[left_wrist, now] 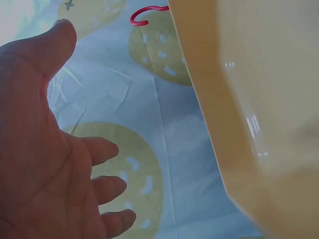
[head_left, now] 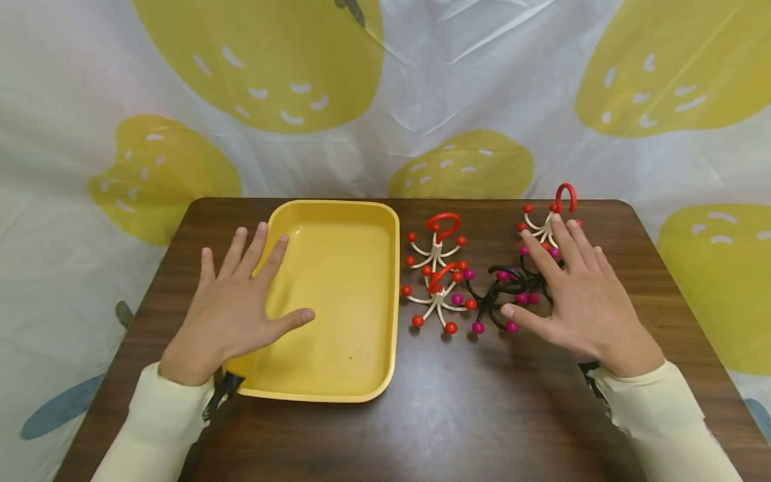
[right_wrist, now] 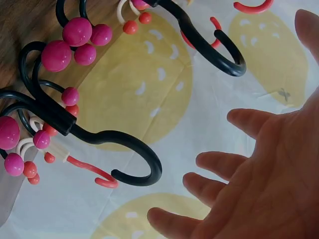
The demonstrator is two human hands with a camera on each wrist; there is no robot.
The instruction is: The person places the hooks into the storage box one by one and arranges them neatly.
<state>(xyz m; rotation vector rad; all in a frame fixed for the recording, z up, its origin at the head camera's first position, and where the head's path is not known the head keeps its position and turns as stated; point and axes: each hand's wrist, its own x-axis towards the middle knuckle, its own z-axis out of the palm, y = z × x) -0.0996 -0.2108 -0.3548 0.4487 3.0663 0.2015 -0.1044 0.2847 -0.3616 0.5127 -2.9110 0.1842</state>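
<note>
My left hand (head_left: 237,311), fingers spread, hovers over the left side of a yellow tray (head_left: 394,301) and holds nothing. On the right, my right hand (head_left: 584,304) is spread above the black hangers, gripping nothing and partly hiding them. Two white multi-arm hook hangers (head_left: 438,300) with red hooks and red ball tips stand beside the tray. A third white hanger (head_left: 547,232) is at the back right. Two black hangers (head_left: 488,302) with magenta balls stand between; one shows large in the right wrist view, its black hook (right_wrist: 144,149) apart from my fingers.
All of this stands on a dark brown wooden table (head_left: 458,428). Behind it hangs a white curtain (head_left: 337,157) printed with yellow lemons. The tray's raised wall (left_wrist: 204,99) fills the right of the left wrist view.
</note>
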